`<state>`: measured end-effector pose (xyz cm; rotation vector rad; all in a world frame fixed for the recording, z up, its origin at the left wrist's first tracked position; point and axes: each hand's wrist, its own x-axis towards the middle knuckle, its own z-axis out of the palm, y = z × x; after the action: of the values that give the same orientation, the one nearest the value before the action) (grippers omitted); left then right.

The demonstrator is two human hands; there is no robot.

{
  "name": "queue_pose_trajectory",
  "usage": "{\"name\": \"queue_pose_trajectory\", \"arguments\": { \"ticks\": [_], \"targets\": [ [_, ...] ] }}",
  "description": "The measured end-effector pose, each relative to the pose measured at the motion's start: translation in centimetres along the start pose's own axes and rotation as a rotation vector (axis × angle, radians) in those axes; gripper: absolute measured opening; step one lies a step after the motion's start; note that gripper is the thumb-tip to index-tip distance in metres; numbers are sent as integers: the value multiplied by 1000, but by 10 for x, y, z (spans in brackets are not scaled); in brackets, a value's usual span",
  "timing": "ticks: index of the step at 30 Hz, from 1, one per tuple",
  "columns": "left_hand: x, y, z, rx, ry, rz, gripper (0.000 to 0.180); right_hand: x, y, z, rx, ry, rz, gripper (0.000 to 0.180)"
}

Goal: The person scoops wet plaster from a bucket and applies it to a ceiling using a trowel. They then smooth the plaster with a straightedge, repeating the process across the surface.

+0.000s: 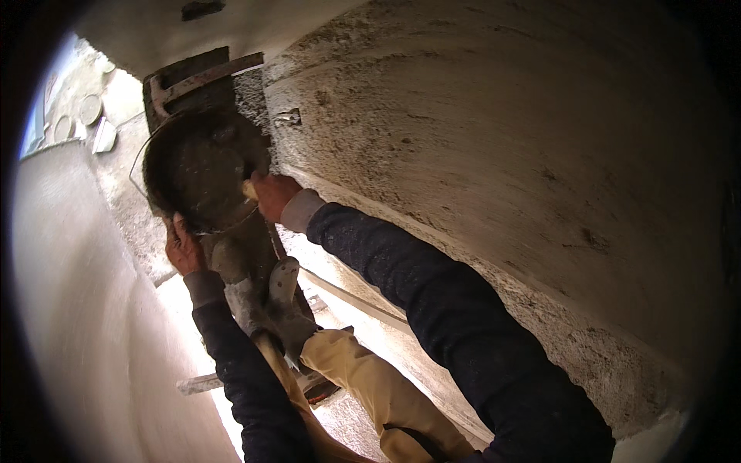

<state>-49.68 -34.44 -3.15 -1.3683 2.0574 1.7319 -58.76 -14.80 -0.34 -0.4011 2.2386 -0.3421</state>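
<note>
A round dark bucket (204,166) with a thin wire handle stands ahead of my boots, its inside coated with wet-looking grey material. My left hand (184,245) grips the near-left part of its rim, thumb up over the edge. At the right side of the rim, my right hand (274,197) is closed round a tool with a pale handle (248,190). The rest of that tool is lost in the dark of the bucket, so its kind does not show.
I stand on a narrow dark plank in splashed grey boots (284,279). A rough, partly smoothed wall (478,131) rises close on the right; a pale low wall (69,255) runs on the left. A wooden bar (212,77) lies beyond the bucket. Round pans (91,109) lie far below left.
</note>
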Motion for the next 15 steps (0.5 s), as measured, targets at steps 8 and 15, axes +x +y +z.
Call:
{"name": "queue_pose_trajectory", "arguments": {
  "ticks": [8,15],
  "targets": [
    [19,-28,10,-152,-43,-81,58,-29,-16,-12,72,-153,7,49],
    [18,-32,-2,-218,-68,-128,61,-68,-2,-46,-108,202,-8,51]
  ]
}}
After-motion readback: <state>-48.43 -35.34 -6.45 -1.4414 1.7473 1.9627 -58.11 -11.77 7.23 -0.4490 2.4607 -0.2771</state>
